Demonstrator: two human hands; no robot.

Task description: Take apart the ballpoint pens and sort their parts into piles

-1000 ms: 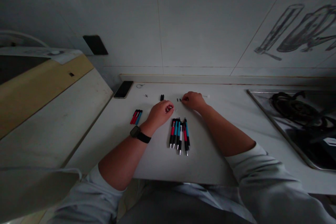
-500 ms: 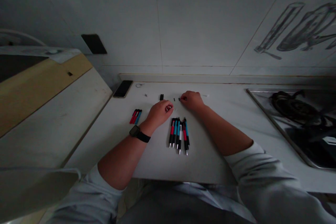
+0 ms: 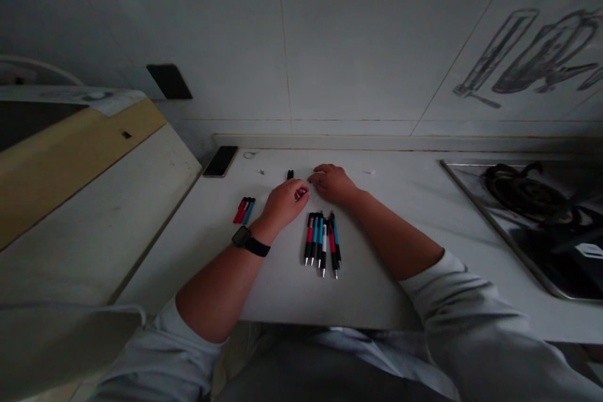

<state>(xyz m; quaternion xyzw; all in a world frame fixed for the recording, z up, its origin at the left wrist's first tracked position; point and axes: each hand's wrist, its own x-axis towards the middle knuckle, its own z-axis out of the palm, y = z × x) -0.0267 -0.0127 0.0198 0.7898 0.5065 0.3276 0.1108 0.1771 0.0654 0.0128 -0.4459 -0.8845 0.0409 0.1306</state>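
My left hand is closed in a pinch. A pale sliver shows at its fingertips, too small to name. My right hand reaches in from the right, its fingertips on a small black piece close to the left fingers. Two short black parts lie just behind the left hand. Nearer to me, several click pens with red, blue and white barrels and black grips lie side by side, tips toward me. Left of my left hand is a group of red and blue pen barrels.
A phone lies at the back left, beside a thin ring and a tiny metal bit. A small clear piece is right of my hands. A gas stove borders the right; a white cabinet-like box borders the left.
My right hand has moved left, covering where the small black pieces lay, and its fingers are now near my left fingertips. My left hand has barely moved.
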